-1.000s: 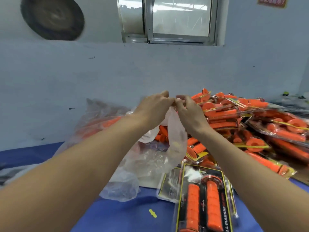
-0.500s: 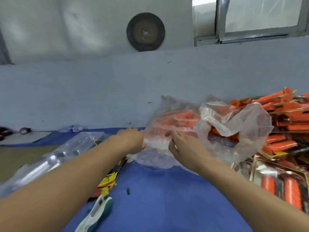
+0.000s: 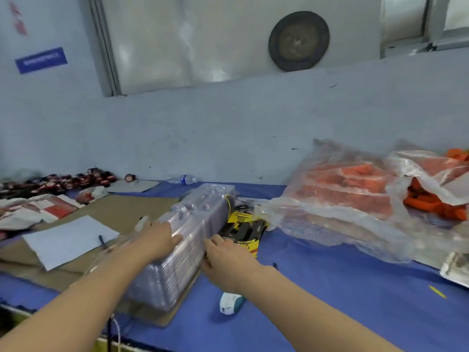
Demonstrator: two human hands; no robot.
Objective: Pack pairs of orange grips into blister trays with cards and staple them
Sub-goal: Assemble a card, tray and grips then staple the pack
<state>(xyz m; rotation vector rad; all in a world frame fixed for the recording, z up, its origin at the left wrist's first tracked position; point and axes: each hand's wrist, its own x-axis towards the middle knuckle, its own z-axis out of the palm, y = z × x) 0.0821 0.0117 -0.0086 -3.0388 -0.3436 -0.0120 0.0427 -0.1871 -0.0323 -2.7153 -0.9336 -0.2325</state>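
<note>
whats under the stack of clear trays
The stack of clear trays rests on a brown cardboard sheet, which lies on the blue table cover. The stack covers anything directly beneath it.

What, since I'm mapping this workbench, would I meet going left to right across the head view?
White paper sheet → stack of clear blister trays → yellow-and-black cards → clear bag of orange grips.
</note>
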